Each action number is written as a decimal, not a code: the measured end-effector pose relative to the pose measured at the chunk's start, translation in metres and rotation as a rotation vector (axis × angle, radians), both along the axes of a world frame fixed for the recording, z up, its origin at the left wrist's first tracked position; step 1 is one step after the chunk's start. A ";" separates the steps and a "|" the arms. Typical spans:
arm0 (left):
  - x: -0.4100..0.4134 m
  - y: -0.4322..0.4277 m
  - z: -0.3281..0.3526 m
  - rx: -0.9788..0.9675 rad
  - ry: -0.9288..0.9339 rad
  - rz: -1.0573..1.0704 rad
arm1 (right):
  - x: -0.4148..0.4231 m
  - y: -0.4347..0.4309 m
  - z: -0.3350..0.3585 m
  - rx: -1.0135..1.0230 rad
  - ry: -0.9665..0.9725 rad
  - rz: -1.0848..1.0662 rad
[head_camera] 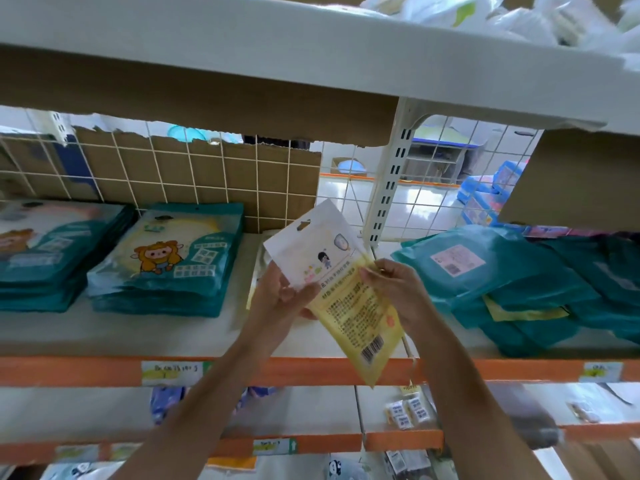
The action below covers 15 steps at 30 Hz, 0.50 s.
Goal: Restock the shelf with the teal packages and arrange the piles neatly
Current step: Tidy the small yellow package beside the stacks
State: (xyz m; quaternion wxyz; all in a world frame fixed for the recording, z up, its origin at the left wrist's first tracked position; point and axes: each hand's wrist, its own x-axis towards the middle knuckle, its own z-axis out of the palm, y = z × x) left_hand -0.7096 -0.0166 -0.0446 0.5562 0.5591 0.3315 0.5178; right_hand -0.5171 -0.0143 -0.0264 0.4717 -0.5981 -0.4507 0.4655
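The person is holding a white and yellow packet (346, 306) up in front of the shelf (311, 370), above the middle of its orange front edge. The left hand (280, 296) is cupping the packet's left side, its grip closed round the packet with the thumb lying on the printed face. The right hand (394, 285) is pinching the packet's right edge between thumb and fingertips. The packet is tilting, its white top corner pointing up and left and its barcode end hanging down over the front edge.

The teal packages are lying on the shelf board. A neat pile of teal packages (173, 265) with a cartoon animal on top is sitting left of the middle. A second pile (45, 258) is sitting just beside it at the left end, partly cut off by the frame. Towards the right end a loose heap of teal bags (512, 282) is sprawling, the bags overlapping at different angles, with a yellow strip showing between them.

A white wire grid (287, 188) is backing the shelf, with torn cardboard (194, 174) standing behind it. A handwritten label (171, 373) is sticking to the orange edge.
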 end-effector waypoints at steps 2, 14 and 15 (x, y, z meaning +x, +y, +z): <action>0.001 0.000 0.000 -0.027 0.009 0.070 | -0.005 0.003 -0.006 0.100 -0.187 -0.100; 0.006 0.010 0.009 -0.114 -0.074 0.362 | -0.036 -0.006 -0.049 0.598 -0.830 0.194; 0.007 0.010 0.009 -0.129 -0.079 0.339 | -0.037 -0.005 -0.049 0.651 -0.840 0.134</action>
